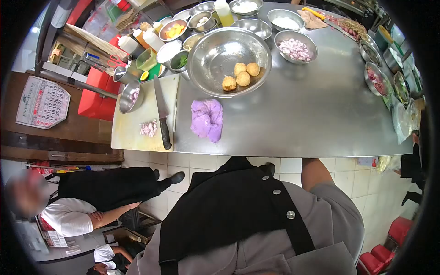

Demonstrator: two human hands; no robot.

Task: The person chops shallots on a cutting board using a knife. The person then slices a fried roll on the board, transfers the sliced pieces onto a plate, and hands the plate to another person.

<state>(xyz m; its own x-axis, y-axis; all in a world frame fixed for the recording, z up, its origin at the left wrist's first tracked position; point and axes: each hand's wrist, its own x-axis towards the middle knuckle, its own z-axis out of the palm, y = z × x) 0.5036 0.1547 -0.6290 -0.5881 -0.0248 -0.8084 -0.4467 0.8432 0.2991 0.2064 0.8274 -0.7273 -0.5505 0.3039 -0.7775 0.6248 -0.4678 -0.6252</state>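
Neither of my hands shows. Part of my right arm comes out of the grey sleeve and disappears below the table's front edge, its hand hidden. A purple cloth (206, 120) lies crumpled near that edge. Left of it, a black-handled knife (161, 105) rests on the white cutting board (129, 120), beside a small pile of chopped onion (148, 129). Behind the cloth stands a large metal bowl (211, 57) with several round golden-brown balls (243, 78) in it. Another bowl of chopped onion (295, 49) is to its right.
The steel table (275, 119) is crowded at the back with small bowls and squeeze bottles (151, 39). More bowls (376, 79) line its right side. A red box (97, 94) stands left of the board. Two other people are at the lower left, one with folded arms (107, 215).
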